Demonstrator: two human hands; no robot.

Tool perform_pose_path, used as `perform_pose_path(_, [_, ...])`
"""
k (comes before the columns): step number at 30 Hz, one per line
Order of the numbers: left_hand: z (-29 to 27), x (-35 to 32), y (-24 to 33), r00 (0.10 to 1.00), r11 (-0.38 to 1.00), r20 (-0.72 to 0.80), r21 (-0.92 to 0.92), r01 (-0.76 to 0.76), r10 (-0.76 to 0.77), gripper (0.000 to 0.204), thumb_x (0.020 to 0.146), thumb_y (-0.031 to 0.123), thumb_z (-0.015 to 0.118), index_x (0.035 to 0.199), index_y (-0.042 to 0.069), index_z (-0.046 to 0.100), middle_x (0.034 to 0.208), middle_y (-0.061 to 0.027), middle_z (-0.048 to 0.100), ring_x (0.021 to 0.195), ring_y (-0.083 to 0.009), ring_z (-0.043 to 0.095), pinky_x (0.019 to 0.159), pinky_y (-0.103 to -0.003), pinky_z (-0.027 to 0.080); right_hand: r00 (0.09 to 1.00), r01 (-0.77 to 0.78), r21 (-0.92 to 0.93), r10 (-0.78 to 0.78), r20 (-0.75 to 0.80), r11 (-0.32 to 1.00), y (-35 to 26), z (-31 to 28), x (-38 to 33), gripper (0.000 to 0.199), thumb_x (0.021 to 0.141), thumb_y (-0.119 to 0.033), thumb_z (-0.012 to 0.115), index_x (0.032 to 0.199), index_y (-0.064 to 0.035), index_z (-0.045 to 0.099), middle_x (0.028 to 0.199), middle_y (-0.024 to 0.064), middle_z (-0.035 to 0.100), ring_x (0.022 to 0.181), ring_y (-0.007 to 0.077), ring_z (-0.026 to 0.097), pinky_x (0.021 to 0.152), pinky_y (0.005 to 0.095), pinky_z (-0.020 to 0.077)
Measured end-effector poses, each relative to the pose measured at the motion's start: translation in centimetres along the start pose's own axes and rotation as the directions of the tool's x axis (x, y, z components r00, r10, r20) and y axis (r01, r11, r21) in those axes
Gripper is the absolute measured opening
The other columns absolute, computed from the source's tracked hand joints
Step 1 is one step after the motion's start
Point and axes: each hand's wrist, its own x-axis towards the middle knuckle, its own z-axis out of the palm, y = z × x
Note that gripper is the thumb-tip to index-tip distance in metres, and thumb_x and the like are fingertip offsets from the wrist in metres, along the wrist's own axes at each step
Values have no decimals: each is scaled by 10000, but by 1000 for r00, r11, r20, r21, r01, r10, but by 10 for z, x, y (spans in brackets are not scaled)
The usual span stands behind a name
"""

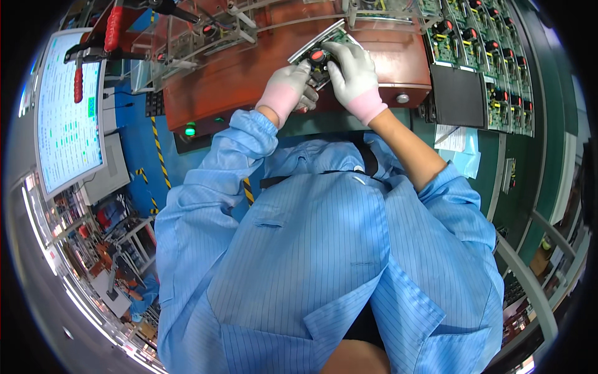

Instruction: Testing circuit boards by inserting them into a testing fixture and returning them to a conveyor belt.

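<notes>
Circuit board, held tilted across the view above the red-brown base, a little right of that base's middle; whether any corner rests on it cannot be told. It is probably light and stiff, yet easily harmed at its parts, so the edges and the pale metal strip look the safer hold — better than the black round component with its red top.

The gloved left hand, over the base's front, is mostly closed, thumb and fingers pinching the board's near-left corner. The gloved right hand, above the base's right half, is half curled, fingers across the board and thumb beside it — gripping or merely steadying, I cannot tell.
</notes>
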Motion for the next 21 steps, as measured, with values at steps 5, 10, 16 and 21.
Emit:
perform_pose_path(5, [-2,2,0,1000,993,13,115,-7,6,448,1041,359,361,982,-32,571,704,-140,654,522,-204,607,469,-274,467,994,-106,-18,106,-9,994,-12,0,-6,363,845,-130,586,1208,-131,602,1093,122,618,965,358,575,839,428,482])
perform_pose_path(10, [-4,3,0,999,954,17,297,-33,30,451,1044,341,345,950,-29,586,671,-111,653,520,-202,612,488,-290,480,991,-132,-41,132,-6,990,-18,-2,-6,354,830,-98,591,1183,-114,615,1077,131,621,934,351,584,784,437,504])
perform_pose_path(16, [4,3,5,997,884,-60,467,-12,45,459,1037,335,347,892,-9,613,669,-96,660,533,-211,626,546,-326,511,996,-88,-19,87,-15,996,-16,-3,-2,354,814,-77,598,1166,-105,626,1045,140,629,887,352,594,756,440,512])
perform_pose_path(21, [16,-7,4,974,881,-193,472,-13,118,478,1031,336,343,888,-17,632,659,-90,655,546,-233,634,599,-350,532,994,-109,-18,109,-11,994,-16,-4,-2,342,811,-74,597,1151,-95,630,1025,146,634,870,352,598,750,441,513])
